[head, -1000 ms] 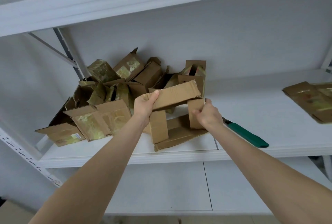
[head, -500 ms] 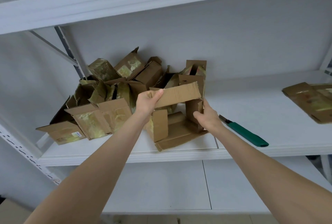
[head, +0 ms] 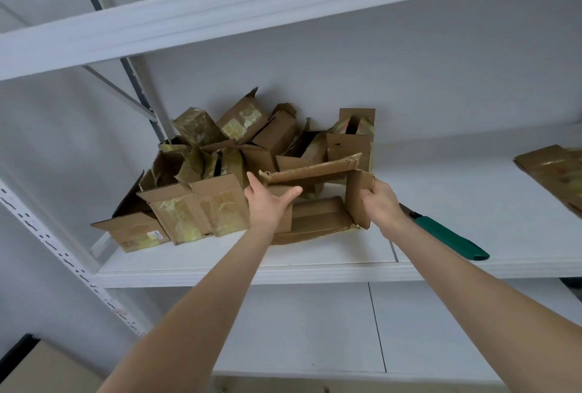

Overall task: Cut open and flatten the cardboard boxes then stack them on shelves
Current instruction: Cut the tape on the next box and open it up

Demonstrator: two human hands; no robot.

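A brown cardboard box (head: 318, 219), cut open with its flaps spread, rests on the white shelf (head: 346, 263) in front of me. My left hand (head: 267, 203) grips its left flap, fingers spread across the flap's face. My right hand (head: 379, 202) pinches the upright right flap (head: 357, 194). A long top flap (head: 311, 169) spans between the two hands. Behind and to the left lies a pile of several taped cardboard boxes (head: 220, 166).
A green-handled cutter (head: 450, 236) lies on the shelf just right of my right hand. Flattened cardboard (head: 551, 172) lies at the shelf's far right. A white upper shelf (head: 283, 5) runs overhead; a slotted upright (head: 63, 254) stands at left.
Both hands have pulled the box's side flaps apart, so the box is spread wider and lower. My left hand has shifted from the top flap down onto the left flap.
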